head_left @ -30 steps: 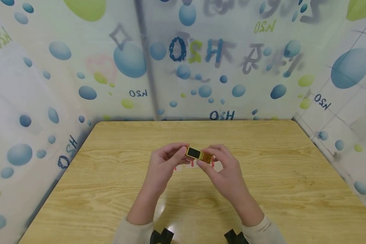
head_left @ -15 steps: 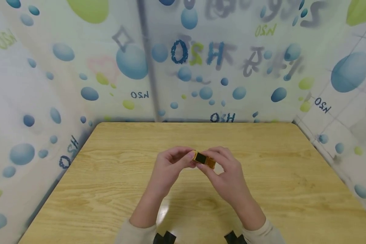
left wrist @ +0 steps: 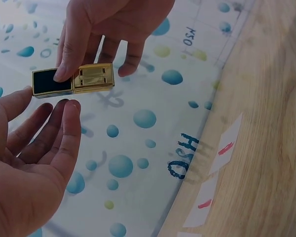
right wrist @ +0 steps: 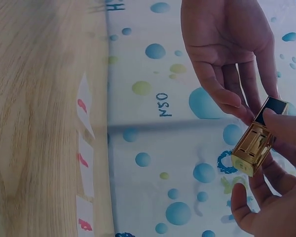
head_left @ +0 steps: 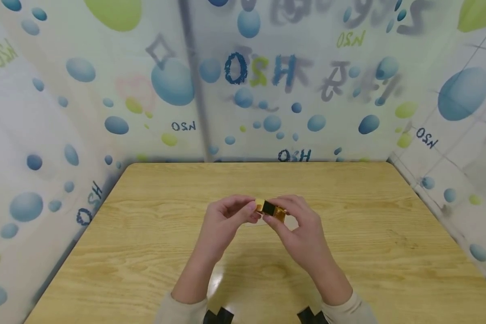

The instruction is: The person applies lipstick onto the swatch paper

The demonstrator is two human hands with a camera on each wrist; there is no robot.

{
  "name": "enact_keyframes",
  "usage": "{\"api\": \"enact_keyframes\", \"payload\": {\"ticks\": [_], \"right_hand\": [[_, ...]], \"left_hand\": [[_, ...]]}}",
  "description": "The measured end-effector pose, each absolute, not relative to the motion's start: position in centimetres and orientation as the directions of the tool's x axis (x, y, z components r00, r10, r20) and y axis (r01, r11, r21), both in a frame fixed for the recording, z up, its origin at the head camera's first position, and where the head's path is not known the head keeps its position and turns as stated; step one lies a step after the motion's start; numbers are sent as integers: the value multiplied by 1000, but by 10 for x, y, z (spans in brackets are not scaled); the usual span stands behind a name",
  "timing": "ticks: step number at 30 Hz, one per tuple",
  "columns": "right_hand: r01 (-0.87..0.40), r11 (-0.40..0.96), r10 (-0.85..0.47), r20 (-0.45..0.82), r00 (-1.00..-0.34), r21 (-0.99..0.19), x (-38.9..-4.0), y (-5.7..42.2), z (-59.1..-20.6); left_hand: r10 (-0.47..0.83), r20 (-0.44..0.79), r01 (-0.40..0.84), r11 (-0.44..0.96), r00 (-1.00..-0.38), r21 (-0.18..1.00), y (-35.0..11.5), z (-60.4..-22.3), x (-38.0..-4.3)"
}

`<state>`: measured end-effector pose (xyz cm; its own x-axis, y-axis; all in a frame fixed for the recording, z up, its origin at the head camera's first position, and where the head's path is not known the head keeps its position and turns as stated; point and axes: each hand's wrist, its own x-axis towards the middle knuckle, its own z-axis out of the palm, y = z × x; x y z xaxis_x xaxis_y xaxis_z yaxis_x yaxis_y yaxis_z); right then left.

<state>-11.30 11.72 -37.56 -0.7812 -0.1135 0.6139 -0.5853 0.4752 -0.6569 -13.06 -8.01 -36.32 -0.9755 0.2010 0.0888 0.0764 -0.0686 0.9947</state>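
A gold lipstick [head_left: 269,208] with a black panel is held above the table between both hands, seen in all views. My right hand [head_left: 299,220] grips it around the middle; in the left wrist view its thumb presses on the black panel [left wrist: 45,82]. My left hand [head_left: 227,218] has its thumb at the black-panelled end, with other fingertips close along the side. Toward the right hand's side, the gold base [right wrist: 254,148] shows slots and a square end. Beyond the hands, white paper strips [right wrist: 87,165] with red smears lie along the table's edge.
The pale wooden table [head_left: 154,252] spreads beneath both forearms. Behind it and at the sides hangs a white curtain [head_left: 137,81] printed with blue and green bubbles. Black blocks [head_left: 220,316] sit by the light sleeves.
The lipstick has shifted slightly right with the left hand and turned, so its gold end face shows now. The red smears between the hands have gone out of sight in the head view.
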Motion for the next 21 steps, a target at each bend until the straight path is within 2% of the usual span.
{"api": "enact_keyframes", "payload": {"ticks": [13, 21], "right_hand": [[-534, 483, -69, 577, -813, -694, -117, 129, -373], [-481, 468, -39, 527, -849, -741, -117, 136, -367]], "left_hand": [[204, 146, 129, -95, -968, 987, -86, -365, -131], [148, 144, 142, -19, -979, 990, -96, -360, -134]]}}
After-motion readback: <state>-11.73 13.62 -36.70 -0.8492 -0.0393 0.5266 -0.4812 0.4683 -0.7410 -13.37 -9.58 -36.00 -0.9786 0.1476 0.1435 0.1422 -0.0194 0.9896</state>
